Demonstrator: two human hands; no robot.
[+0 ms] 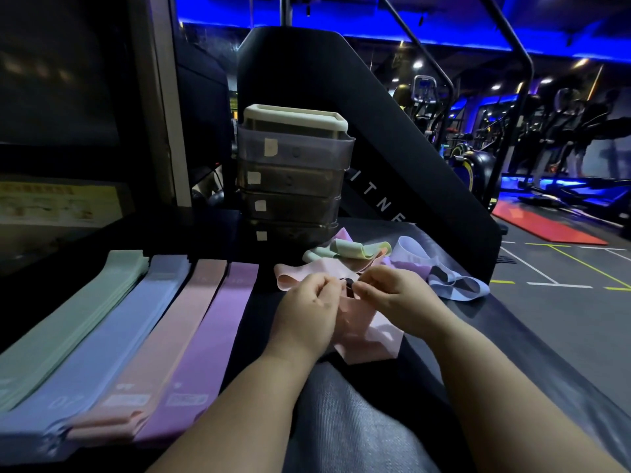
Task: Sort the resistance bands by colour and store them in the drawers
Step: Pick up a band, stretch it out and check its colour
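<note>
On the head camera I saw both hands closed on one pink band [374,332]. The left hand [309,307] and right hand [397,295] each pinched its upper edge with curled fingers, close together. The band hung crumpled below them over the dark surface [341,421]. To the left lay four flat stacks side by side: green [78,322], blue [114,336], peach [164,339] and purple [211,336]. Beyond the hands sat a loose pile [351,252] of mixed bands, touching the foot of the drawers [293,179], which stood four high.
</note>
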